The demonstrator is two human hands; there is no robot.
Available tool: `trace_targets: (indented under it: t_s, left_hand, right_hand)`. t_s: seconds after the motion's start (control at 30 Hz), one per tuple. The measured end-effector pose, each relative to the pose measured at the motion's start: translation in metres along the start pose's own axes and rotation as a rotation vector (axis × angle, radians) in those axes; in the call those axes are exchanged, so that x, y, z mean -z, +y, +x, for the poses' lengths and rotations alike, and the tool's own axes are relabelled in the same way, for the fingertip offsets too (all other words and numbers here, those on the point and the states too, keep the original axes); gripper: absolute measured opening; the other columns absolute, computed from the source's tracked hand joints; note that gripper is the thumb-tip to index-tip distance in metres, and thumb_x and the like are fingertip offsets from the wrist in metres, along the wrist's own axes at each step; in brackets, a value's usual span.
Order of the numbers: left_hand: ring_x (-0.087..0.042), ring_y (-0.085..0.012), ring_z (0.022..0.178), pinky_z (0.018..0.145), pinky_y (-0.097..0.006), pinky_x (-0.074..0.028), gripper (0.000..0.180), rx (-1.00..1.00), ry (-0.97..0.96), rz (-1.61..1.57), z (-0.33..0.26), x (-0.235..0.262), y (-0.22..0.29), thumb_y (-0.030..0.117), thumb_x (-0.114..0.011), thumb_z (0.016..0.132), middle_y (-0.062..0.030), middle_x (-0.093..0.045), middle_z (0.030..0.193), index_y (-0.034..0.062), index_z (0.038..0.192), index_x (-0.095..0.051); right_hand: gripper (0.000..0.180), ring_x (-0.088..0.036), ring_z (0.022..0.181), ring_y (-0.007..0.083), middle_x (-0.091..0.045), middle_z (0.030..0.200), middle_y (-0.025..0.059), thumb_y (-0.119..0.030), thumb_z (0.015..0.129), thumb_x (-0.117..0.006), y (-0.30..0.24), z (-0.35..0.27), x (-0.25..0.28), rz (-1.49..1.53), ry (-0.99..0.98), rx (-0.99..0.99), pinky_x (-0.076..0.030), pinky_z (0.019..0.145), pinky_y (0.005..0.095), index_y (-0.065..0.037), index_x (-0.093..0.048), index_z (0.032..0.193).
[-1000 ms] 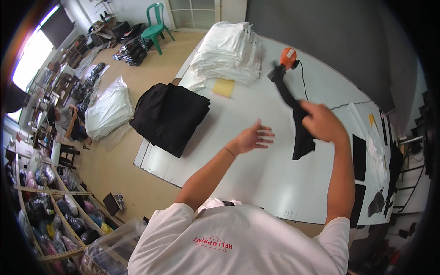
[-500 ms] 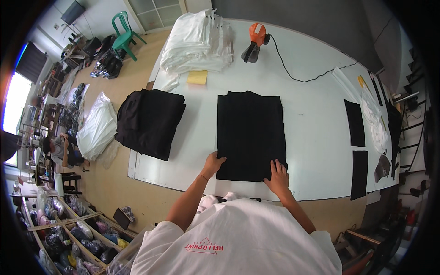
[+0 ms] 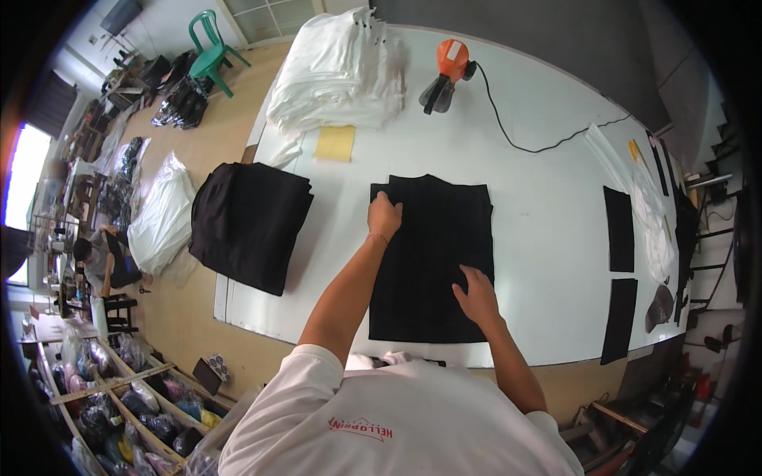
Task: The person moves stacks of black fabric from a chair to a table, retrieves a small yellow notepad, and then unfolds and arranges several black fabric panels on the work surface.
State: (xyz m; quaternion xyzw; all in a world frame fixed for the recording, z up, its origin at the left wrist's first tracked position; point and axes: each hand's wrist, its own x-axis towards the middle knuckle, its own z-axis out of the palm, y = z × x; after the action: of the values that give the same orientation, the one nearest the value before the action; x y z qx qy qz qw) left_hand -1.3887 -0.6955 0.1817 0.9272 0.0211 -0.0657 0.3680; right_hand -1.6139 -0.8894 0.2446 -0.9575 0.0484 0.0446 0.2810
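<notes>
A black folded garment (image 3: pixel 432 246), its exact kind unclear, lies flat on the white table in front of me. My left hand (image 3: pixel 385 216) is at its left edge near the far corner, thumb on top and fingers curled, closed on the cloth. Over the lower right part of the garment is my right hand (image 3: pixel 478 297), open, its fingers stretched out toward the far left. Left of the garment a thick stack of black folded cloth (image 3: pixel 250 226) rests at the table's edge.
A tall pile of white garments (image 3: pixel 333 75) and a yellow pad (image 3: pixel 335 143) lie at the far left. An orange spray gun (image 3: pixel 451 59) stands at the back, its black cord (image 3: pixel 508 144) trailing right. Black strips (image 3: pixel 619 230) and a dark cap (image 3: pixel 659 308) lie on the right.
My left hand has moved away from me along the garment's left edge, from the near corner to the far one. My right hand has shifted slightly farther onto the cloth.
</notes>
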Motion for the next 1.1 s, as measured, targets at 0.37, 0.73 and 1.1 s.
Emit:
trace_targets:
  t_s: [0.37, 0.73, 1.1]
  left_hand:
    - [-0.045, -0.0168, 0.075, 0.069, -0.032, -0.043, 0.018, -0.175, -0.129, -0.422, -0.019, 0.029, 0.035, 0.006, -0.06, 0.085, -0.0111, -0.047, 0.079, -0.0021, 0.092, -0.046]
    - [-0.04, -0.0127, 0.073, 0.064, -0.029, -0.041, 0.015, -0.193, -0.134, -0.467, -0.014, 0.028, 0.028, 0.002, -0.057, 0.085, -0.0071, -0.041, 0.078, 0.0001, 0.09, -0.043]
    - [-0.059, -0.0379, 0.086, 0.078, -0.043, -0.048, 0.028, -0.195, 0.162, -0.244, -0.005, 0.005, 0.006, 0.016, -0.063, 0.087, -0.0219, -0.06, 0.096, -0.0046, 0.103, -0.051]
  right_hand:
    - [0.036, -0.057, 0.11, 0.0322, -0.062, 0.115, 0.0132, -0.01, 0.084, -0.066, -0.004, 0.196, 0.012, 0.16, 0.303, 0.24, -0.045, 0.094, 0.0416, -0.005, -0.058, 0.119]
    - [0.014, -0.06, 0.088, 0.0252, -0.065, 0.092, 0.003, -0.012, 0.082, -0.07, 0.013, 0.239, 0.012, 0.014, 0.268, 0.343, -0.046, 0.08, 0.0384, -0.01, -0.068, 0.096]
    - [0.006, -0.063, 0.075, 0.0261, -0.064, 0.077, 0.0076, -0.009, 0.082, -0.065, -0.013, 0.194, 0.011, -0.008, 0.355, 0.51, -0.046, 0.077, 0.0396, -0.005, -0.061, 0.082]
